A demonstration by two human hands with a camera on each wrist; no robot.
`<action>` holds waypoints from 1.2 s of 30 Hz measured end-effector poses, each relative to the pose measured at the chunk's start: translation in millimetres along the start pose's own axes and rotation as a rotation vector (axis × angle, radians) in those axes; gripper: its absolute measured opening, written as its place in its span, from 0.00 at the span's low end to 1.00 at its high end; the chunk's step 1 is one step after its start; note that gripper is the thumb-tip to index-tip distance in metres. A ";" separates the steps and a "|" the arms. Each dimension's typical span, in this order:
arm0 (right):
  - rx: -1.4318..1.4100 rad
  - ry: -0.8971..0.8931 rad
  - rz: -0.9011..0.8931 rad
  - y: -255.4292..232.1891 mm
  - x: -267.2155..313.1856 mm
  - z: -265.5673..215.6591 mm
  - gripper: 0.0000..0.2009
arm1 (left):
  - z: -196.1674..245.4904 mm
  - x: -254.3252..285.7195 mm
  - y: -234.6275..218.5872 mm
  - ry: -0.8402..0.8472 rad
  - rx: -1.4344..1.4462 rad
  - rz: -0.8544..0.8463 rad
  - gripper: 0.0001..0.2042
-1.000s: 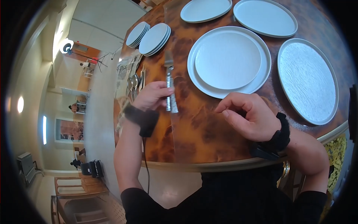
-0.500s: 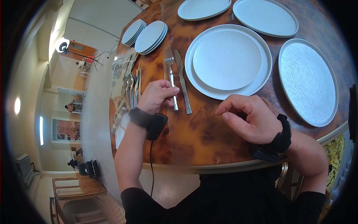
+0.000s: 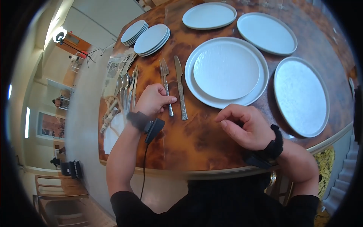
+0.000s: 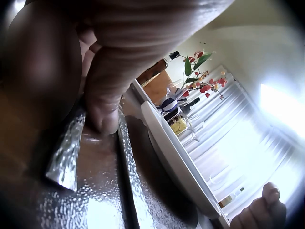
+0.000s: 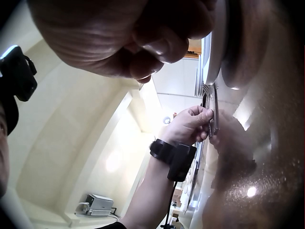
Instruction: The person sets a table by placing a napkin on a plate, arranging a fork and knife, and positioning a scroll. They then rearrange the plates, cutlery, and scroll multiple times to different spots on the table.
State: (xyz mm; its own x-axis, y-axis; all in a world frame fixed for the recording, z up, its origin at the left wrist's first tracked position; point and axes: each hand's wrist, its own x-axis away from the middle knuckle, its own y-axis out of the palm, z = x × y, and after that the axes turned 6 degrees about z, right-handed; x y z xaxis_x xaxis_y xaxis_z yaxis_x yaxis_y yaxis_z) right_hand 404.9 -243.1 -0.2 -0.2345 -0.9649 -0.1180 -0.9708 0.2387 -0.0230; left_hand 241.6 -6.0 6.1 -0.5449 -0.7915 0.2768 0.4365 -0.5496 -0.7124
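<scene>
My left hand (image 3: pixel 153 100) pinches a silver fork (image 3: pixel 164 68) low on its handle, tines pointing away from me. Right of it and roughly parallel lies a table knife (image 3: pixel 179 73). The left wrist view has my thumb tip between the hammered fork handle (image 4: pixel 68 160) and the knife handle (image 4: pixel 131 171), close over the glossy tabletop. A small white plate (image 3: pixel 227 68) sits on a larger white plate (image 3: pixel 196 90) beyond the knife. Just in front of these plates my right hand (image 3: pixel 245 128) hangs loosely curled and holds nothing.
White oval plates (image 3: pixel 301 96) stand right and behind. Two stacks of small plates (image 3: pixel 151 38) are at the back left. Spoons (image 3: pixel 124 81) and other cutlery lie left of my left hand, by newspaper and a beige cord (image 3: pixel 110 109). Glasses (image 3: pixel 280 4) stand far back.
The fork, blurred beside the knife a second ago, now lies apart to its left, with my left hand still on its handle. The right hand keeps its pose. The head view has shifted slightly.
</scene>
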 end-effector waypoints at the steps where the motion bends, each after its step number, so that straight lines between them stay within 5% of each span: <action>1: -0.007 0.010 0.002 0.8 -0.1 0.1 0.06 | 1.0 2.9 0.4 0.043 -0.057 0.039 0.12; 15: -0.011 0.060 0.034 6.5 -3.3 13.0 0.07 | -17.8 7.5 0.7 0.172 -0.059 0.132 0.11; 23: 0.161 0.073 0.178 6.2 1.0 14.9 0.05 | -53.0 55.4 -19.4 0.425 0.323 0.566 0.09; 36: 0.054 -0.034 0.227 10.7 -5.3 18.3 0.06 | -77.4 82.0 -12.0 0.634 0.458 0.540 0.11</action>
State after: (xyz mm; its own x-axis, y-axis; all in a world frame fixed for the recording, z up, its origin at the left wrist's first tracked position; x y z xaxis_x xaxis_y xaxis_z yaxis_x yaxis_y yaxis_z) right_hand 396.6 -233.4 -18.0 -0.4440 -0.8817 -0.1596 -0.8889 0.4558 -0.0449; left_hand 136.2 -43.6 -12.6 -0.4157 -0.7508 -0.5133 0.9080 -0.3099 -0.2820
